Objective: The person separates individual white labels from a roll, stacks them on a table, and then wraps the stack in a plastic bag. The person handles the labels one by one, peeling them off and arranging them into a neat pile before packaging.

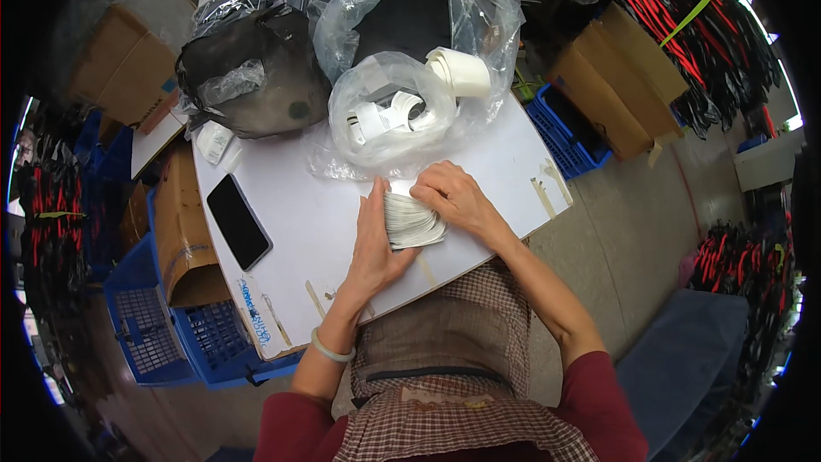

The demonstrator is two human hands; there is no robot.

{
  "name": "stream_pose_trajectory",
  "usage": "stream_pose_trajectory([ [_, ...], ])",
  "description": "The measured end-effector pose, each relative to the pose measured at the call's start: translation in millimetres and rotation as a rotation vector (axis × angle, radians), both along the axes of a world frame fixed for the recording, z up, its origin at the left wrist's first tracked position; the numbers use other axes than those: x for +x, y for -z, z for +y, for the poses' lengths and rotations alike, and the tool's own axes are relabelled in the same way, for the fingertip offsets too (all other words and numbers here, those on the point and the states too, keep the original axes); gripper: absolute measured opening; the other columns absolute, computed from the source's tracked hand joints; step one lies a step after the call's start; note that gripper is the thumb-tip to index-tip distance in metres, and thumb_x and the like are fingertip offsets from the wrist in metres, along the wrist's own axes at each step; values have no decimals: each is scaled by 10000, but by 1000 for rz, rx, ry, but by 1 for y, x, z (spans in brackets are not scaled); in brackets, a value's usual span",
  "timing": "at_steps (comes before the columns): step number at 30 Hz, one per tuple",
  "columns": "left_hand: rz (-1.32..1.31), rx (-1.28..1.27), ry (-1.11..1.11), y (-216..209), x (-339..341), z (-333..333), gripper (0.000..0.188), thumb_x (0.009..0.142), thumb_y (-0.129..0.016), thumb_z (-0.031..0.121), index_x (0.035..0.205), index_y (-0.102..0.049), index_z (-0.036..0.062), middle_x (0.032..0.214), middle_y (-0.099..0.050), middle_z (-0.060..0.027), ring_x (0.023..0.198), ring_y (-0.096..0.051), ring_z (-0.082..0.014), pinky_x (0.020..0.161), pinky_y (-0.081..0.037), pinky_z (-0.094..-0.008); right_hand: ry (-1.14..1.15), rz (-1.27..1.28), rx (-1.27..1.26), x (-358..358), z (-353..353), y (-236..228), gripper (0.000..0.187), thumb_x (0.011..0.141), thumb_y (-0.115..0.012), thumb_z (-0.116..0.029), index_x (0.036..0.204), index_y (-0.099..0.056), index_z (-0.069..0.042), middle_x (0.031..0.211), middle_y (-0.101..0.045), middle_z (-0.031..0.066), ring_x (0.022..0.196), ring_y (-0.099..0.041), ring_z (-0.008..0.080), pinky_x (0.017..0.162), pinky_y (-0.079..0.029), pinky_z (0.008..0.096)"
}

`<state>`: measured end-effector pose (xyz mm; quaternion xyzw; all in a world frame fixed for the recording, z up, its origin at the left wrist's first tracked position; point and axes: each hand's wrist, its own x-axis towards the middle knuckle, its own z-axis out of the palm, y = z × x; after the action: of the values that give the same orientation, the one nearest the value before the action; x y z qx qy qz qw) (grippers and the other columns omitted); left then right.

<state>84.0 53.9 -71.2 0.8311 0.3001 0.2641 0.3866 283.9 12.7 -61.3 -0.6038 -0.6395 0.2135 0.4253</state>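
A thick stack of thin white paper labels (412, 222) lies near the front edge of the white table (308, 205). My left hand (374, 244) presses flat against the stack's left side. From the right, my right hand (455, 197) curls over the stack's top edge with its fingers on the sheets. Both hands hold the stack between them. Just behind them a clear plastic bag (385, 111) holds rolls and strips of white labels.
A black phone (239, 221) lies on the table's left part. Larger plastic bags with dark contents (256, 68) fill the back of the table. Blue crates (171, 334) and cardboard boxes (620, 77) stand around it, with heaps of black-and-red gloves (684, 8) behind.
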Motion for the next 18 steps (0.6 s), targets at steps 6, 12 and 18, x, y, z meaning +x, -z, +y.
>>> stream_pose_trajectory([
  [6,-30,29,-24,-10,0,-5,1232,579,-885,99,1567,-154,30,1366,-421,-213,1239,-444,-354,1060,-401,-436,29,88,63,-6,-15,-5,226,923,-650,-222,1010,-694,-19,1009,-675,121,963,-596,305,863,-477,390],
  [12,-21,128,11,-14,0,-7,1190,587,-878,85,1540,-176,-32,1334,-443,-228,1204,-446,-396,1020,-413,-454,107,15,152,-20,-31,-10,562,893,-680,-356,1315,-571,-2,1356,-561,166,1305,-482,339,1093,-350,481],
  [18,-41,-14,16,-12,-5,-4,1185,607,-877,103,1549,-167,-19,1377,-453,-217,1207,-468,-380,1033,-408,-461,-56,-521,116,-47,-51,-10,847,834,-635,-582,1440,-464,-16,1534,-416,145,1477,-296,320,1173,-110,664],
])
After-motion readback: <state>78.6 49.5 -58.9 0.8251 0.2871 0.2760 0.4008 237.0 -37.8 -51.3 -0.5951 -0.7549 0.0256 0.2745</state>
